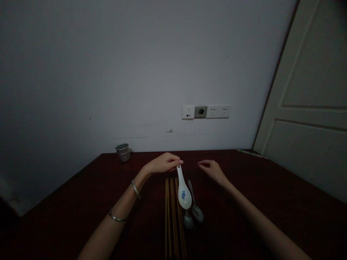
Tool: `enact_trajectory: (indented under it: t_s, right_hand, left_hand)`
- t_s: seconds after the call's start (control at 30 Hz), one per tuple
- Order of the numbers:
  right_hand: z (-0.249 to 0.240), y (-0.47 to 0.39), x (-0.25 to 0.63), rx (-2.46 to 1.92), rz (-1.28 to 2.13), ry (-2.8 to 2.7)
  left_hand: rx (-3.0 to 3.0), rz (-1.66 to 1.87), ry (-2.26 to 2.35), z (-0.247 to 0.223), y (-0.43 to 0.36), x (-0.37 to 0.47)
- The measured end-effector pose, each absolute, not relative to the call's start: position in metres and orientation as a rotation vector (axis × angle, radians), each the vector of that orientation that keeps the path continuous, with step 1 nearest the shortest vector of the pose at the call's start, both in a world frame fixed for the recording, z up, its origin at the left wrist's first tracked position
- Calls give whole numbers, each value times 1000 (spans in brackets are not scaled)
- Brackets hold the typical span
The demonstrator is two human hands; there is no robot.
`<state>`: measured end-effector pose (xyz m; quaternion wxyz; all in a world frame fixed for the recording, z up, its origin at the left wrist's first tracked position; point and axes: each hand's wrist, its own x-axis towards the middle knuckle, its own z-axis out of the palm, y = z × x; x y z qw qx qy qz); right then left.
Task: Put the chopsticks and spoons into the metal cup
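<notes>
My left hand (pixel 166 162) pinches the handle end of a white soup spoon (pixel 184 196) with a blue pattern in its bowl. The soup spoon hangs bowl toward me and partly covers a metal spoon (pixel 188 221). Just right of it lies another metal spoon (pixel 197 213), its handle pointing away. Several wooden chopsticks (pixel 173 216) lie lengthwise to the left of the spoons. My right hand (pixel 213 169) is held over the table to the right, apart from the utensils. Its fingers are bent with the tips close together, and nothing shows between them.
The dark red table (pixel 135 231) meets a pale wall (pixel 151 72) at the back. A metal cup (pixel 123 153) stands at the far left. Wall sockets (pixel 218 111) are above the table, and a panelled door (pixel 311 108) is at the right. A thin strip (pixel 252 154) lies at the back right.
</notes>
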<state>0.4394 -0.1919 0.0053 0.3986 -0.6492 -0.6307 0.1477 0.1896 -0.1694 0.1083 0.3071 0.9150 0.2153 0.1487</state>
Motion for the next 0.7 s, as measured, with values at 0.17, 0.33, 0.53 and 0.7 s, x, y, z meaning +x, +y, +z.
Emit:
enact_trajectory:
  t_s: [0.17,0.33,0.53,0.7]
  right_hand:
    - [55,-217,399,-1316,986,-1628]
    - [62,-231,381,-1293,1010,-1697]
    - [56,-230,375,-1257,1009,-1676]
    - [57,-233,371,-1265,1008,-1672]
  left_hand:
    - [2406,402,565,106,-168,190]
    - [2409,397,535,102,-164,191]
    - [2386,399,541,100,-164,194]
    - [2389,414,538,98,-166,198]
